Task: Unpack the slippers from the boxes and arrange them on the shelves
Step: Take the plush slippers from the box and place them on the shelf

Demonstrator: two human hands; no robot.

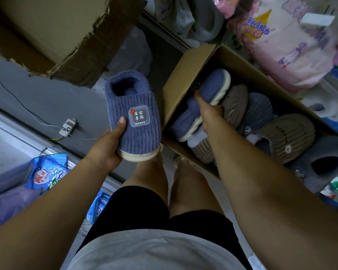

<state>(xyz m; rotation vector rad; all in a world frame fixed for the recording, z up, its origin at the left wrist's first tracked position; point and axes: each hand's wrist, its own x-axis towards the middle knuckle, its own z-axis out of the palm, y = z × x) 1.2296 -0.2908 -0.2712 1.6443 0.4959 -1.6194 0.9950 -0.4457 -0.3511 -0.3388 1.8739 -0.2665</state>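
My left hand (107, 147) holds a blue knitted slipper (133, 112) by its toe end, thumb on top beside its "Happy" patch, cream sole underneath. To the right an open cardboard box (176, 94) holds several slippers, blue, brown and grey. My right hand (208, 112) reaches into the box and grips a second blue slipper (213, 84) that stands on its side at the left end, cream sole facing right. Brown slippers (289, 137) lie further right in the box.
A large torn cardboard box (53, 34) hangs over the upper left. A grey chest surface (37, 94) with a small device and cables lies left. Blue packets (47, 172) sit at lower left, pink packages (289, 39) at upper right. My legs stand between.
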